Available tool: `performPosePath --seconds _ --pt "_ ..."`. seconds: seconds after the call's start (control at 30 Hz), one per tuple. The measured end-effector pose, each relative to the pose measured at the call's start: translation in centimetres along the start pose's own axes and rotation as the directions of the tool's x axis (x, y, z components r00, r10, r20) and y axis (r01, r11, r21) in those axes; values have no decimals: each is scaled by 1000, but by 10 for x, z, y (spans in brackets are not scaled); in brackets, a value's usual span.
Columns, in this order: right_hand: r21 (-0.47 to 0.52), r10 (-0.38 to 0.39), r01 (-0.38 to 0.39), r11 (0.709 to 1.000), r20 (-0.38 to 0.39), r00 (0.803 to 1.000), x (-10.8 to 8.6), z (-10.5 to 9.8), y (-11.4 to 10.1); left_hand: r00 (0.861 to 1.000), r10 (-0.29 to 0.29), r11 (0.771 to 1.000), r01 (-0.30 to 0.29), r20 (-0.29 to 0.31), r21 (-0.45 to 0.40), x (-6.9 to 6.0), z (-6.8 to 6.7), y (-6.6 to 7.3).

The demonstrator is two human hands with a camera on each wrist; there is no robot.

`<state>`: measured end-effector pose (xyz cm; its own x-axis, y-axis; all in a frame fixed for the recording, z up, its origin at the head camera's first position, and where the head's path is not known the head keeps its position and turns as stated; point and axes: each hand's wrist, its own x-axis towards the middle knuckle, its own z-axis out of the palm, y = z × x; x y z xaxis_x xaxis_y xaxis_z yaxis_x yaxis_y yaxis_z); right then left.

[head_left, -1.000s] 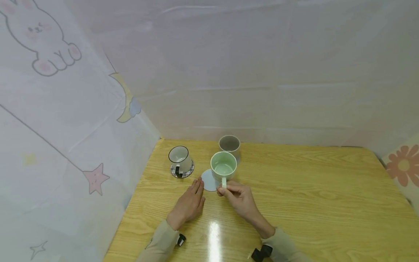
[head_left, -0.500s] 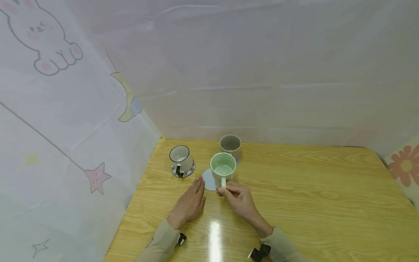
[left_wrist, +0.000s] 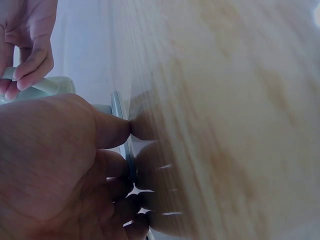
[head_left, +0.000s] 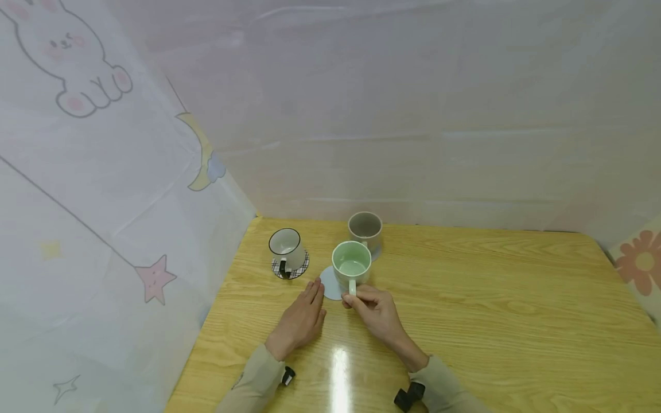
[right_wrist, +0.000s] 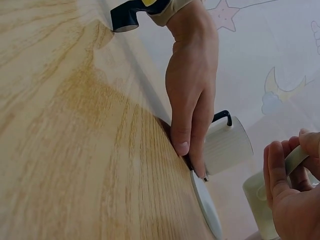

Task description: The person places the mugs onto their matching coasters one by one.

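Note:
A pale green mug [head_left: 352,261] is held by its handle, pinched between the thumb and fingers of my right hand [head_left: 377,312]. In the right wrist view this mug [right_wrist: 260,205] hangs apart from the round light blue coaster [right_wrist: 204,202]. From above, the mug covers the right part of the coaster [head_left: 330,285]. My left hand [head_left: 299,315] lies low on the table, fingers extended, their tips touching the coaster's left edge. Seen from the left wrist, the fingers [left_wrist: 112,130] meet the coaster's rim.
A white mug with a black rim and handle [head_left: 287,248] stands on a checked coaster [head_left: 300,269] at the left. Behind the green mug is a grey mug [head_left: 365,228] on a greyish coaster [head_left: 376,252]. Printed sheets [head_left: 387,115] border the wooden table [head_left: 490,298].
The green mug has shifted very slightly left over the blue coaster, still in my right hand. My left hand stays at the coaster's edge. The head view has drifted a little.

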<state>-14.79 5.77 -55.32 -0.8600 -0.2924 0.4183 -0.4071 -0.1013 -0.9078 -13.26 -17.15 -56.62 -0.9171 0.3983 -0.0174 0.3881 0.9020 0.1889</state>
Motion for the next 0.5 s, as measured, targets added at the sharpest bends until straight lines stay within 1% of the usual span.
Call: performPosePath --seconds 0.23,0.5 --pt "4 10 -10 1000 -5 1000 2 2 4 1000 -2 1000 1 5 8 1 0 0" --pt "-14 -23 23 1000 -4 1000 4 5 13 1000 -2 1000 2 5 17 1 0 0"
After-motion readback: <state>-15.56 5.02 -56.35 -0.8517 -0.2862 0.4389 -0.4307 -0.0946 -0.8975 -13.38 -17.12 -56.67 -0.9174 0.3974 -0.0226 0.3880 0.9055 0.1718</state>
